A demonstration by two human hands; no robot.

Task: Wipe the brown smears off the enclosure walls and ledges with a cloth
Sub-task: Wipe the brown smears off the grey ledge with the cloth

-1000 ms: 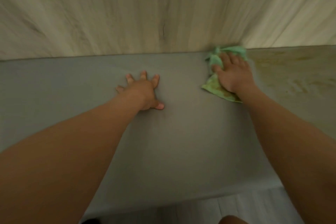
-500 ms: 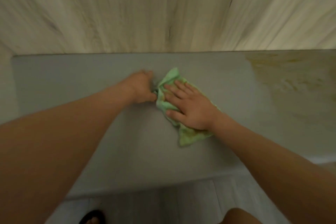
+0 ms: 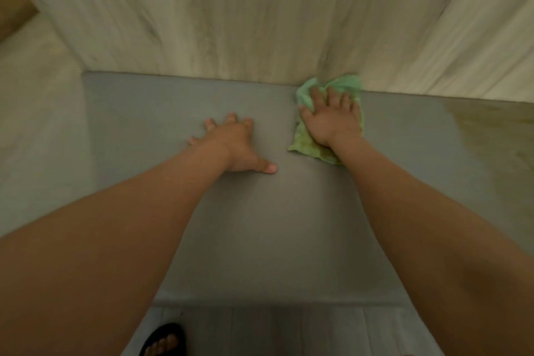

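Observation:
A green cloth (image 3: 307, 147), stained brown at its near corner, lies on the grey ledge (image 3: 260, 225) against the wood-grain back wall (image 3: 231, 14). My right hand (image 3: 332, 118) presses flat on the cloth with fingers spread, fingertips near the wall. My left hand (image 3: 234, 144) rests flat on the bare ledge to the left of the cloth, fingers spread and thumb out. Brown smears (image 3: 491, 130) cover the ledge at the far right.
A side wall (image 3: 34, 113) closes the ledge on the left. Below the ledge's front edge is a pale plank floor (image 3: 289, 332) with a foot in a black sandal (image 3: 163, 339).
My right hand has pushed the cloth away from the middle of the ledge, back up to the wall on the right. My left hand has let go of the cloth's edge and spread flat.

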